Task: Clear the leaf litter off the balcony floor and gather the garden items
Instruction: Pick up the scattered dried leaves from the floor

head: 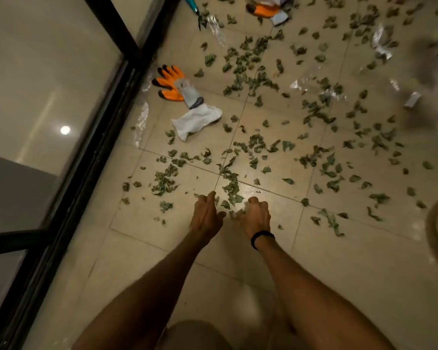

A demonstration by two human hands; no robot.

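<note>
As right hand (255, 218) grips leaves (237, 212), frame (108, 117) borders left.

- Teal-handled garden tool (191, 5): the handle is cut off by the top edge.
- Round brown-rimmed object (432, 223): blurred and cropped by the right edge.
- Right hand (256, 215): the fingertips are hidden underneath.

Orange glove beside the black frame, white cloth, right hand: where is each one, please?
orange glove (168, 83), head view, on its orange palm.
white cloth (195, 121), head view, on its middle.
right hand (255, 215), head view, on the back of the hand.
</note>
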